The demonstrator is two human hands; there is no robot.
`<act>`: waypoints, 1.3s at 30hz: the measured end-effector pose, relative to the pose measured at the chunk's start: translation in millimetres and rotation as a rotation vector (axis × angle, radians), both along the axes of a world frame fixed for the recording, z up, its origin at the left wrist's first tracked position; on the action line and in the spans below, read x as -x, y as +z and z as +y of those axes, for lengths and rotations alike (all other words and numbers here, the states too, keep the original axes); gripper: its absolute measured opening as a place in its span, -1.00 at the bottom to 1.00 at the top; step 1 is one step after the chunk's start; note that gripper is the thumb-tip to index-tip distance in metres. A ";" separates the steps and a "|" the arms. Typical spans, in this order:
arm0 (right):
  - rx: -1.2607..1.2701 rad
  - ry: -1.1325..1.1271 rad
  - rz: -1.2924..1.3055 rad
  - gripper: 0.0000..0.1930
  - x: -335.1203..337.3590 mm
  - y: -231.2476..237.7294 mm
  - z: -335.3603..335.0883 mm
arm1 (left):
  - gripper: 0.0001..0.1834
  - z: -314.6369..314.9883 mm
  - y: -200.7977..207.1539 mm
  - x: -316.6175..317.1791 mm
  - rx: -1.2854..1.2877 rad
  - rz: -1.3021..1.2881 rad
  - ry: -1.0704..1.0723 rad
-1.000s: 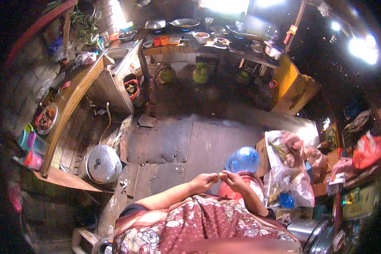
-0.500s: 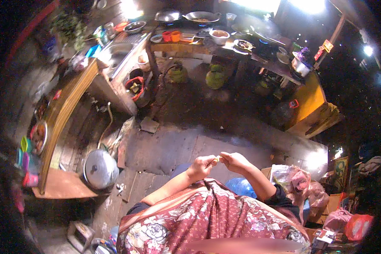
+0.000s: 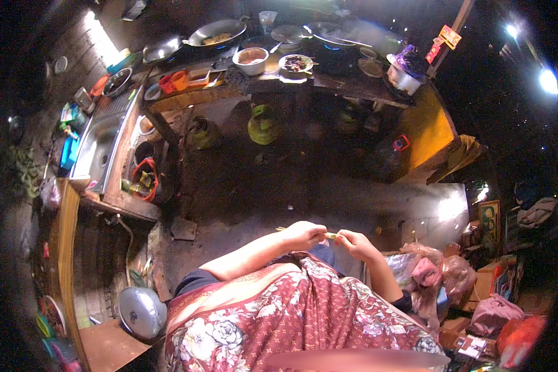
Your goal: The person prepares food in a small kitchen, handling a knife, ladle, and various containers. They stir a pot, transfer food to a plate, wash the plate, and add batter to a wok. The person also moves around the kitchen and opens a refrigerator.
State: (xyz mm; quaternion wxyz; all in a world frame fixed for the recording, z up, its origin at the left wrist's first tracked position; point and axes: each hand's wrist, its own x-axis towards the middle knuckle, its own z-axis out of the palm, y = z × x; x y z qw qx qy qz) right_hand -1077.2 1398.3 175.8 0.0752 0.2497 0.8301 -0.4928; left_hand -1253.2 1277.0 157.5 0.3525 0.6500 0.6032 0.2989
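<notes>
In front of my floral maroon cloth (image 3: 279, 310), my two hands meet over a thin, yellow-green, stalk-like strip (image 3: 331, 235). My left hand (image 3: 304, 236) is closed round it, and a thin yellowish end sticks out past the wrist side of that hand. Close by on the right, my right hand (image 3: 356, 245) pinches the strip's other end between thumb and fingers. Only a short piece shows between the hands; the rest is hidden in my fingers, so its exact kind cannot be told.
Ahead runs a cooking counter with a wok (image 3: 217, 32), a white bowl (image 3: 250, 61) and a plate of food (image 3: 296, 63). Green gas cylinders (image 3: 265, 126) stand beneath. A sink (image 3: 96, 149) and a lidded pot (image 3: 142, 312) are left; plastic bags (image 3: 459, 276) lie right.
The view has swung right, so the counter sits further left. My hands are slightly further apart, with more of the strip showing between them and an end showing left of my left hand.
</notes>
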 end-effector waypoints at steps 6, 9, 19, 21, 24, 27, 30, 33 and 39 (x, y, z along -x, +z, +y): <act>-0.126 -0.126 0.114 -0.75 10.8 1.8 116.4 | -0.77 134.5 -10.5 18.5 0.018 -0.008 0.057; -0.162 -0.117 0.125 -0.76 24.3 3.2 164.7 | -0.74 186.9 -6.5 15.4 0.041 -0.056 0.046; -0.499 0.121 0.322 -0.90 116.9 -5.5 311.5 | -0.74 308.2 -2.5 77.6 0.110 0.196 0.365; -0.486 0.139 0.299 -0.91 145.4 -6.9 340.4 | -0.76 326.7 -5.8 104.1 -0.046 0.052 0.372; -0.392 0.162 0.299 -0.89 197.0 -6.5 381.8 | -0.82 361.9 -11.0 156.2 -0.108 -0.063 0.358; -0.344 0.258 0.300 -0.88 247.2 3.6 417.6 | -0.84 408.4 -7.9 207.5 -0.104 -0.113 0.377; -0.245 0.308 0.344 -0.87 286.0 16.9 457.0 | -0.83 452.6 -6.4 242.2 -0.216 -0.110 0.359; -0.225 0.286 0.306 -0.81 320.6 21.7 494.3 | -0.82 492.2 -9.1 272.9 -0.146 -0.062 0.327; 0.058 0.223 0.300 -0.74 380.0 -4.9 537.3 | -0.84 539.1 -24.1 314.7 -0.085 -0.241 0.360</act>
